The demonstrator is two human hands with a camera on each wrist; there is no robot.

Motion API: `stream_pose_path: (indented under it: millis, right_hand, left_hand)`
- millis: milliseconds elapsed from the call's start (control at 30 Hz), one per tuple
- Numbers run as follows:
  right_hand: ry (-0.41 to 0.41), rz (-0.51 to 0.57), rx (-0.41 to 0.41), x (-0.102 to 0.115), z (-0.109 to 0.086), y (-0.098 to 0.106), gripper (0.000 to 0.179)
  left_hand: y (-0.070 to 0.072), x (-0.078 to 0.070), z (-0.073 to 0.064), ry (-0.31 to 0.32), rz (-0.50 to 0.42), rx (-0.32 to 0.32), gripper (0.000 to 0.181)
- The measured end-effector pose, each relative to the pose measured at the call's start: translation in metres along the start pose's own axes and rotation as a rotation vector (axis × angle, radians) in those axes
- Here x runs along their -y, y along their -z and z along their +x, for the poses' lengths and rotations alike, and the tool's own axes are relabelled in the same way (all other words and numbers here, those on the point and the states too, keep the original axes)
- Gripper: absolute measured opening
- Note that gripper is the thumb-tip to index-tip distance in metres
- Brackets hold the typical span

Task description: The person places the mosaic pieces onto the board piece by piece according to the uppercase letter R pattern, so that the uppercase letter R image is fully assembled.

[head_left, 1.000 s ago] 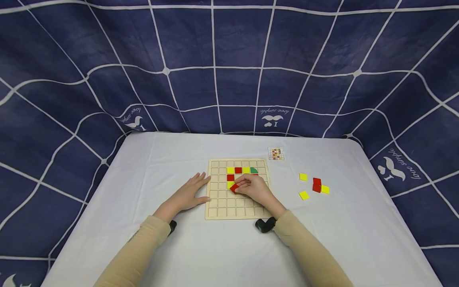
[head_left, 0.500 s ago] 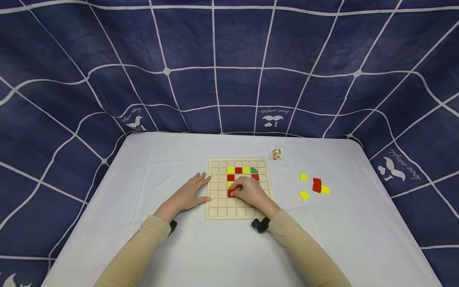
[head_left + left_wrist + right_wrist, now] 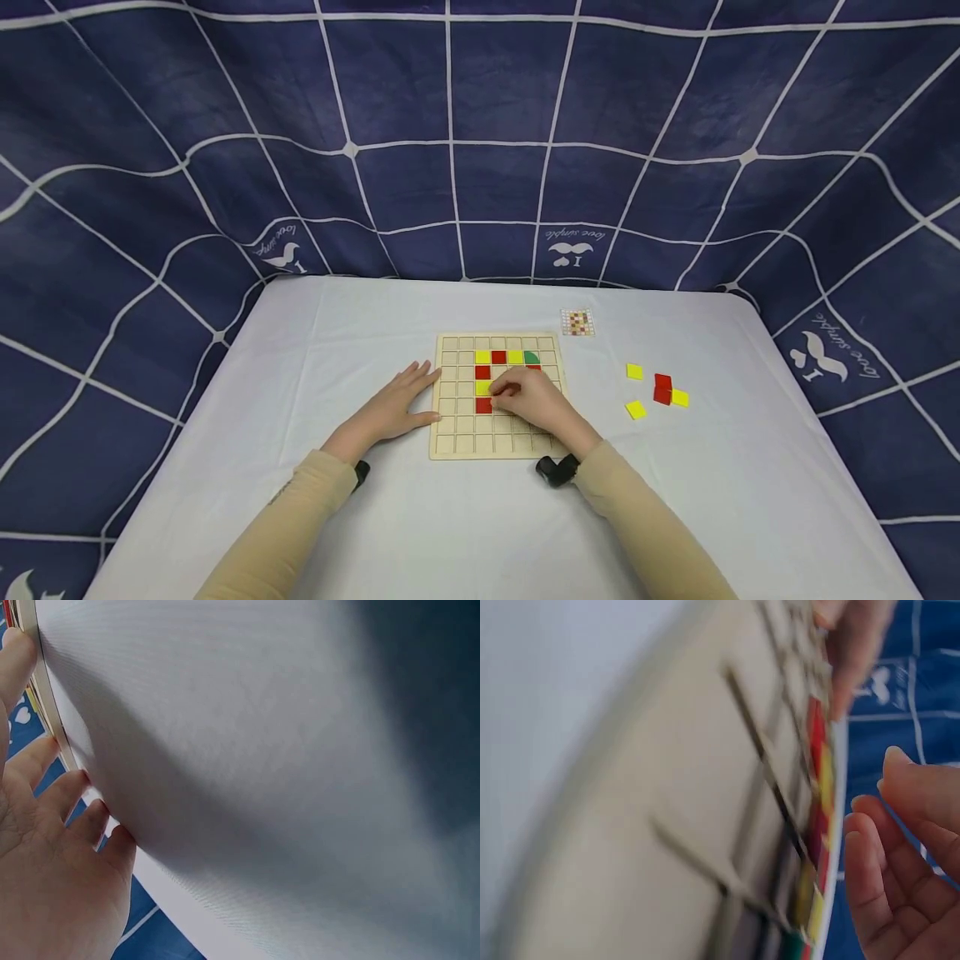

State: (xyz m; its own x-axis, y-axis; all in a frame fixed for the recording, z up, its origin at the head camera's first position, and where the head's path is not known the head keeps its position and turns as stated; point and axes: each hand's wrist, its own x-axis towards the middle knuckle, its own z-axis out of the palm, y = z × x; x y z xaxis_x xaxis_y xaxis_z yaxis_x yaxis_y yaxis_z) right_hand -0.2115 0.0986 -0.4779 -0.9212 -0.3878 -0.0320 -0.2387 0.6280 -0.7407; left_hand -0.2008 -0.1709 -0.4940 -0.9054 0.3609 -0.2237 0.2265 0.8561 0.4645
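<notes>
Along the grid board's [image 3: 465, 445] left edge, the left grip [image 3: 392, 407] rested wide. Just beside a red tile [image 3: 483, 406], the right grip [image 3: 531, 398] curled narrow.

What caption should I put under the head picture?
Left hand touching a grid board, right hand above it near colourful tiles.

The left hand [image 3: 395, 405] obstructs the left edge of the board [image 3: 465, 423]; the right hand [image 3: 531, 398] obstructs its middle. Passage is available over the table [image 3: 596, 379] between board and loose tiles [image 3: 662, 395].
</notes>
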Motion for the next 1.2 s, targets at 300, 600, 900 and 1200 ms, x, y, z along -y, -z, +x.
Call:
stream_pose_path:
  millis: [300,600,900,1200]
  right_hand:
    - [-0.171,0.061,-0.14,-0.037,-0.012,0.065,0.022]
    - [-0.326,-0.014,-0.255,-0.089,-0.033,0.114,0.028]
    - [-0.416,-0.082,-0.267,-0.118,-0.048,0.126,0.033]
    - [-0.445,-0.166,-0.26,-0.126,-0.05,0.12,0.031]
  left_hand:
    - [0.001,0.001,0.001,-0.012,0.015,0.003,0.083]
    - [0.0,0.001,0.0,-0.022,0.008,0.003,0.082]
    - [-0.001,0.001,-0.001,-0.027,0.008,-0.005,0.082]
    - [-0.001,0.001,0.0,-0.036,0.005,-0.016,0.083]
